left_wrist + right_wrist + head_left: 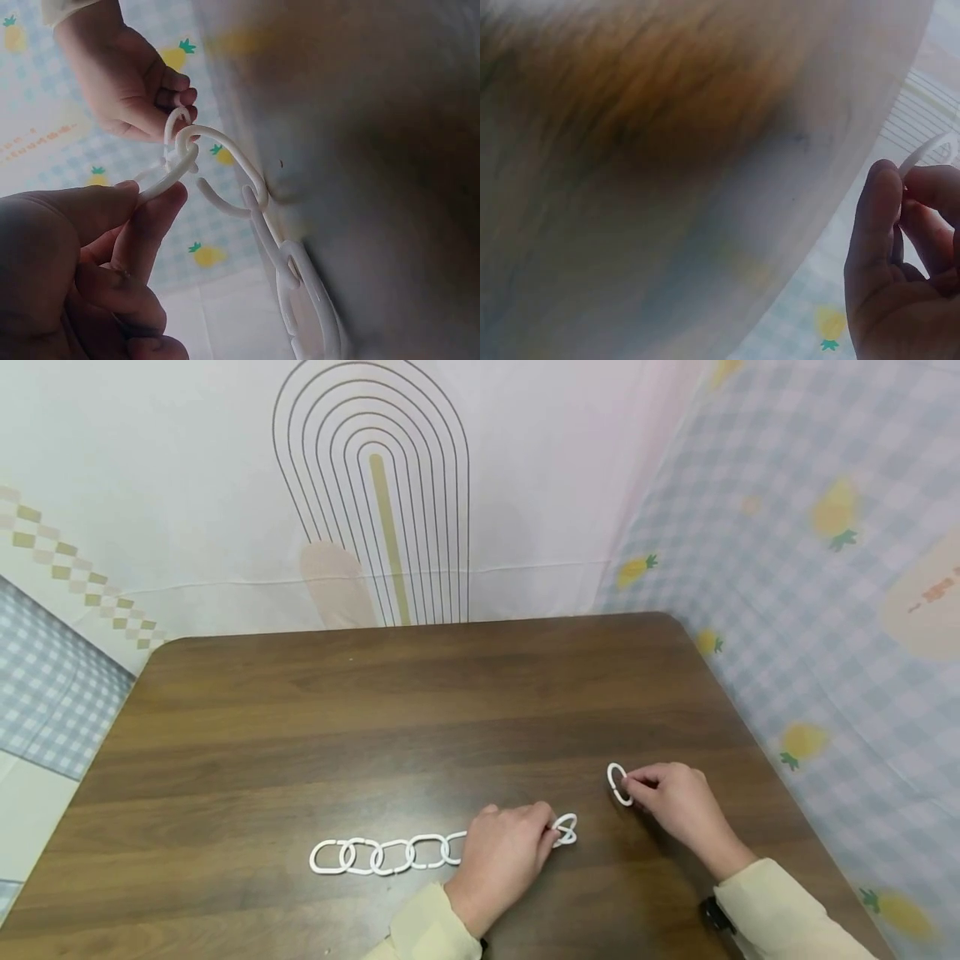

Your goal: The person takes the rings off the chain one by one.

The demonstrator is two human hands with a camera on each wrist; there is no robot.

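Note:
A chain of several white plastic links (327, 857) runs along the front of the table. My left hand (501, 858) covers part of it and pinches a link close to the chain's right end. In the left wrist view, thumb and forefinger grip that link (169, 180), while more links hang from it towards the lower right. Farther right, my right hand (684, 806) pinches a single white link (616, 783) between thumb and fingers, apart from the chain. The right wrist view shows only part of this link (928, 152) beyond the fingertips.
The brown wooden table (300, 735) has rounded far corners. Behind it hangs a white cloth (540, 485) with an arch pattern. At the right a blue checked cloth (810, 635) with pineapples runs along the table edge.

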